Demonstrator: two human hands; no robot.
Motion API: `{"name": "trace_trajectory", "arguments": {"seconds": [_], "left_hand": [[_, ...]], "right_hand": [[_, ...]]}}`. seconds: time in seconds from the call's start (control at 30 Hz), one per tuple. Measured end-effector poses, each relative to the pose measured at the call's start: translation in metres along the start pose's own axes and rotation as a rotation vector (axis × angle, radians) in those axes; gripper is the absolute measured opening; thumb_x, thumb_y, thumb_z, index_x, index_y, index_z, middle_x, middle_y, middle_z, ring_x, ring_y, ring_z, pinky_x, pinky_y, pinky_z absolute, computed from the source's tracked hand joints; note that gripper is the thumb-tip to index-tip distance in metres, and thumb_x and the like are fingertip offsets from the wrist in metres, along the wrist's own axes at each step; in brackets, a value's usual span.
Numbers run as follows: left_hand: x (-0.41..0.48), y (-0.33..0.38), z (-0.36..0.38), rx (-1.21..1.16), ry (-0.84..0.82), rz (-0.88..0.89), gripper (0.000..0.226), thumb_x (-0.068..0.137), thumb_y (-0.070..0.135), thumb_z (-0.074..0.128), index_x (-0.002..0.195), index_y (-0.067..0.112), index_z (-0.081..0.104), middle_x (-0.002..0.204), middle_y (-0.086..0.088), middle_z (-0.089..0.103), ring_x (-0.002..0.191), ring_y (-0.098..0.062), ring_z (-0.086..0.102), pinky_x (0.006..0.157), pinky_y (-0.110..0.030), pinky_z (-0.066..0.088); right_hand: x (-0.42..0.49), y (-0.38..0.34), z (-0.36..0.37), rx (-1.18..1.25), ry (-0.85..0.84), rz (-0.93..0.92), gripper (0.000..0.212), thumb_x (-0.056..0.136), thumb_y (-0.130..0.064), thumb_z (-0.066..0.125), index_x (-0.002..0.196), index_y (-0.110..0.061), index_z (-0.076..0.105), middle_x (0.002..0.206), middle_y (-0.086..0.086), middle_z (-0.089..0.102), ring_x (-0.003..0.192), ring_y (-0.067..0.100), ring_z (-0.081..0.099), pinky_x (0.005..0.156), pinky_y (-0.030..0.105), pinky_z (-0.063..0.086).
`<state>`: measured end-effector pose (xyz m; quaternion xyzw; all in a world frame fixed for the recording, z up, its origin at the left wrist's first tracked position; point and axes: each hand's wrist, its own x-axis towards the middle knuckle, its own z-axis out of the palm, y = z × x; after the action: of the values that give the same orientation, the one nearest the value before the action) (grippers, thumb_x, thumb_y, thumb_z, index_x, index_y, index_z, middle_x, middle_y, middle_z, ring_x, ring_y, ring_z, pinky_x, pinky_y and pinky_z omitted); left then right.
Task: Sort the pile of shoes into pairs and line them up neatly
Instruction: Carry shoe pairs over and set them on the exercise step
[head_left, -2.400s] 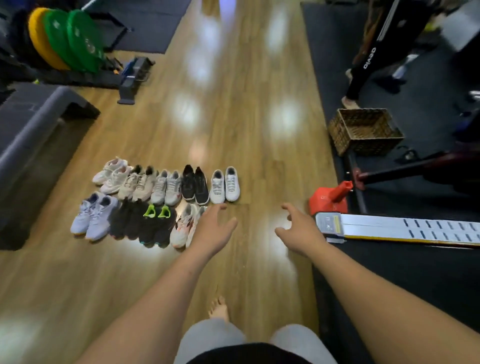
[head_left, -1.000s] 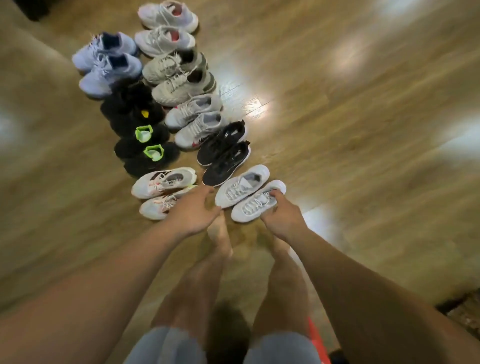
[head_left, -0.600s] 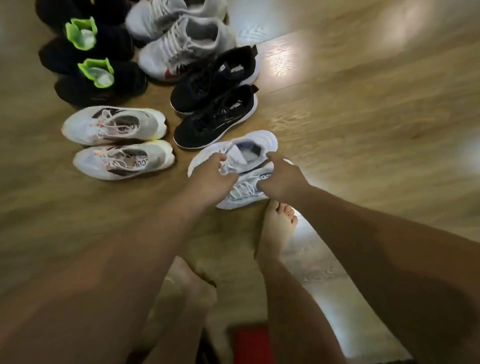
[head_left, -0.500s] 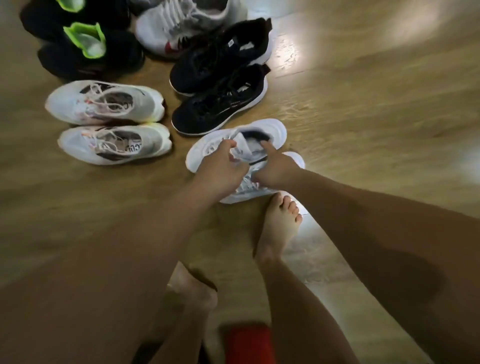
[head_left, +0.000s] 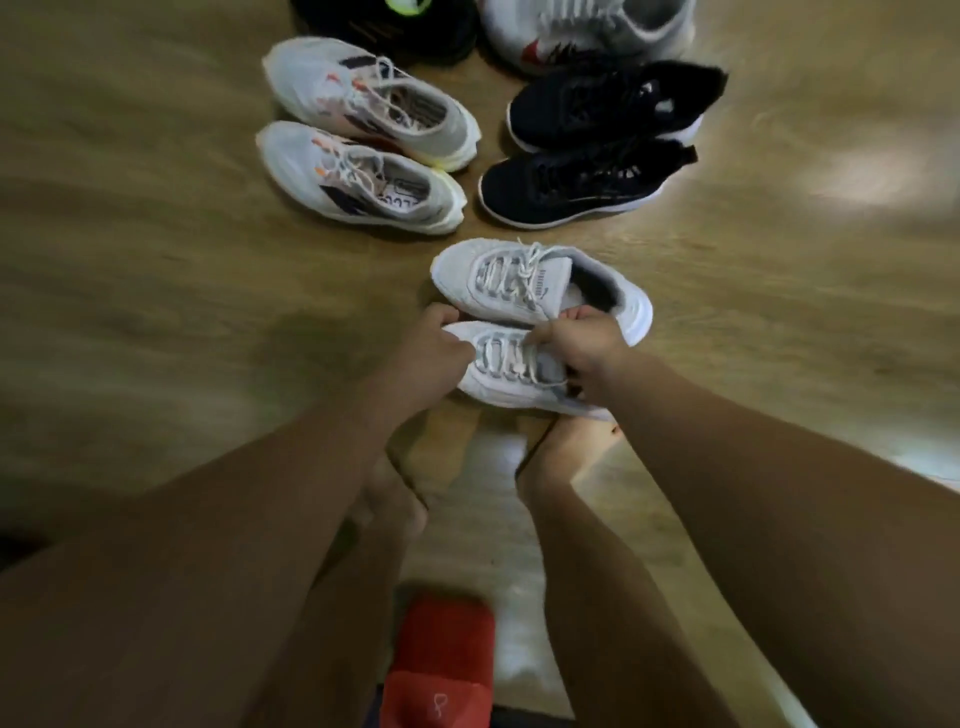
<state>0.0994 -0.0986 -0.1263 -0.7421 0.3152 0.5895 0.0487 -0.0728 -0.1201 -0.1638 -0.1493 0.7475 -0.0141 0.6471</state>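
Note:
A pair of white sneakers lies on the wooden floor in front of my bare feet. The near white sneaker (head_left: 511, 371) is gripped at its toe by my left hand (head_left: 434, 345) and at its tongue and heel by my right hand (head_left: 584, 345). Its partner, the far white sneaker (head_left: 540, 283), lies touching it just beyond. Behind them are a pair of white sneakers with orange accents (head_left: 363, 140) at the left and a pair of black sneakers (head_left: 597, 150) at the right.
A grey-white sneaker (head_left: 582, 31) and a black shoe with a green tongue (head_left: 395, 21) show at the top edge. A red object (head_left: 441, 660) sits at the bottom between my legs. Bare wooden floor (head_left: 805, 260) stretches to the right and left.
I bent down from standing to the shoe rows. Both hands went from the far white sneaker's tongue to gripping the near one, and the view shifted closer.

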Motion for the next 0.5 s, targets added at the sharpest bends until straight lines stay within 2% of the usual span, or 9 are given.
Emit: {"name": "trace_trajectory", "arguments": {"seconds": [0.07,0.17,0.3,0.43,0.5], "left_hand": [[-0.052,0.006,-0.037,-0.036,0.008,0.011,0.052,0.081,0.024,0.057,0.132,0.019,0.045,0.097,-0.003,0.062,0.079,-0.018,0.058,0.07,-0.031,0.046],[-0.141,0.014,-0.098,-0.081,0.075,0.083,0.047,0.081,0.019,0.061,0.126,0.019,0.05,0.106,-0.005,0.064,0.086,-0.022,0.06,0.078,-0.031,0.048],[-0.263,0.022,-0.194,-0.124,0.17,0.23,0.048,0.083,0.018,0.065,0.129,0.02,0.051,0.113,-0.003,0.057,0.102,-0.019,0.058,0.083,-0.029,0.047],[-0.352,0.014,-0.295,-0.233,0.388,0.337,0.035,0.084,0.02,0.065,0.117,0.025,0.057,0.105,0.002,0.063,0.092,-0.017,0.061,0.074,-0.024,0.044],[-0.384,0.001,-0.34,-0.32,0.491,0.367,0.032,0.083,0.022,0.067,0.113,0.029,0.059,0.109,0.002,0.068,0.093,-0.017,0.064,0.078,-0.028,0.049]], "right_hand": [[-0.074,-0.019,0.012,0.085,-0.04,0.027,0.029,0.075,-0.009,0.073,0.092,-0.016,0.051,0.079,0.009,0.053,0.059,0.021,0.052,0.044,0.021,0.042],[-0.192,-0.056,0.035,0.183,-0.08,0.045,0.024,0.077,-0.01,0.067,0.1,-0.012,0.059,0.076,0.009,0.062,0.064,0.025,0.062,0.055,0.028,0.05],[-0.355,-0.116,0.078,0.286,-0.108,-0.045,0.015,0.079,-0.01,0.059,0.094,-0.01,0.058,0.057,0.005,0.053,0.046,0.02,0.054,0.051,0.027,0.046],[-0.474,-0.171,0.148,0.319,-0.107,-0.228,0.012,0.079,-0.011,0.058,0.091,-0.011,0.058,0.061,0.007,0.056,0.045,0.019,0.053,0.042,0.024,0.041],[-0.517,-0.194,0.187,0.344,-0.14,-0.26,0.005,0.081,-0.011,0.057,0.086,-0.011,0.056,0.055,0.004,0.051,0.039,0.016,0.05,0.038,0.022,0.038]]}}
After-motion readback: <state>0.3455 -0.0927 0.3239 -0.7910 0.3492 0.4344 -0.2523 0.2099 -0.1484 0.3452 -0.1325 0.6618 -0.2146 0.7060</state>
